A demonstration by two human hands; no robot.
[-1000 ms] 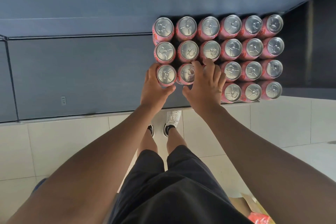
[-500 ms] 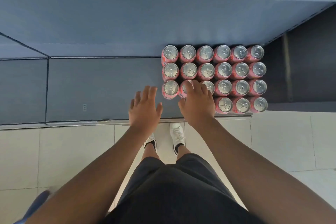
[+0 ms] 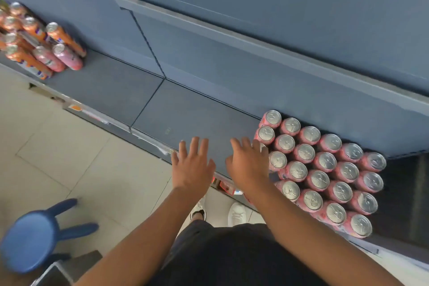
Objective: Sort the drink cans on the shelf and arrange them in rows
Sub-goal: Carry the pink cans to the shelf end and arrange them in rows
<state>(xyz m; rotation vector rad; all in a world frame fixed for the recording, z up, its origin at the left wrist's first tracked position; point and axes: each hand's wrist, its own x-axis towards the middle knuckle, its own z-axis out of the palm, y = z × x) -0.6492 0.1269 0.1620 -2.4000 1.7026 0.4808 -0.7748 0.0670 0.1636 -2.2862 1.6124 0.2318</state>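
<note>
Several pink drink cans point(image 3: 325, 162) stand upright in tight rows at the right end of the grey-blue bottom shelf point(image 3: 190, 116). My right hand point(image 3: 247, 165) hovers open just left of the block, its fingertips near the front-left cans, holding nothing. My left hand point(image 3: 193, 163) is open with fingers spread over the shelf's front edge, empty. At the far left of the shelf stands a mixed cluster of orange cans point(image 3: 32, 28) and pink cans point(image 3: 67, 57).
A long bare stretch of shelf lies between the two can groups. Another shelf edge point(image 3: 255, 39) runs overhead. A blue stool point(image 3: 30, 234) stands on the tiled floor at lower left, next to a box corner point(image 3: 53, 274). My feet point(image 3: 236, 213) are below the shelf.
Both hands have come off the front-row cans and drawn back left, open. The view has swung left and tilted, bringing the far-left cans and blue stool into sight.
</note>
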